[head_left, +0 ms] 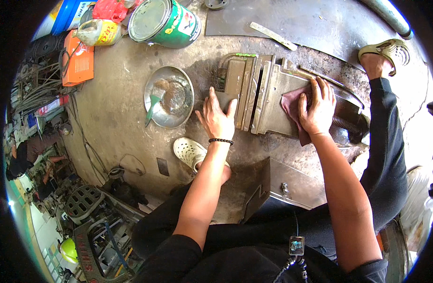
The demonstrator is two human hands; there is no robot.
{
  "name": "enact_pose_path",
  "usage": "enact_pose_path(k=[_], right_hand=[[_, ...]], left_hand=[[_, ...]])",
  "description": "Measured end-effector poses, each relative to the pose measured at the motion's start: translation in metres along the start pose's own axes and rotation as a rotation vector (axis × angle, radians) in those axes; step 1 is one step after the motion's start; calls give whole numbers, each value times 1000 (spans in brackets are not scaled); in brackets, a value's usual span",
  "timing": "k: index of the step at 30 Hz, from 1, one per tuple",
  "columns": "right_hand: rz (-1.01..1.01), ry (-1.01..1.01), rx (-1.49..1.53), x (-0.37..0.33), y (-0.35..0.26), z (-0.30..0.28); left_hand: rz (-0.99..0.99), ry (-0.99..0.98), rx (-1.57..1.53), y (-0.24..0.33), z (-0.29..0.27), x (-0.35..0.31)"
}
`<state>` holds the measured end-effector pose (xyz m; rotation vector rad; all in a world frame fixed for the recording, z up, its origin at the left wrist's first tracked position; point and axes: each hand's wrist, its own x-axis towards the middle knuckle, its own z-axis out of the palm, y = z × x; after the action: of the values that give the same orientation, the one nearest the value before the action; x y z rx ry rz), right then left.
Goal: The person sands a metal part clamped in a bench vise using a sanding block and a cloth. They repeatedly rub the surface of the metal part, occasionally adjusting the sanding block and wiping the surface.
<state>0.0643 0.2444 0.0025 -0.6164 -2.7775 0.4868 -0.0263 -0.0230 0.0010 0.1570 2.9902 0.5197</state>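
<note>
A heavy grey-brown metal vise [268, 96] lies on the stained concrete floor in front of me. My left hand [217, 118] rests flat with spread fingers on its left end. On top of the vise body my right hand [316, 107] presses a dark red rag [292, 104] against the metal. The screw of the vise [345, 123] sticks out to the right, below my right wrist. A black bead bracelet circles my left wrist.
A round metal bowl [169, 96] holds a green-handled brush [153, 104]. A green paint can [165, 21], a plastic bottle [97, 32] and an orange box [78, 60] sit far left. My sandalled feet [190, 152] flank a metal box [282, 186]. Machinery fills the lower left.
</note>
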Motion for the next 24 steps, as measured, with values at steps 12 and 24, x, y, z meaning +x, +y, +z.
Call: enact_pose_path(k=[12,24], right_hand=[[13,0,23,0,-1,-2],[14,-9,5,0,-1,-2]], left_hand=[[52,7,12,15,4,57],[103,93,10,19,13,104]])
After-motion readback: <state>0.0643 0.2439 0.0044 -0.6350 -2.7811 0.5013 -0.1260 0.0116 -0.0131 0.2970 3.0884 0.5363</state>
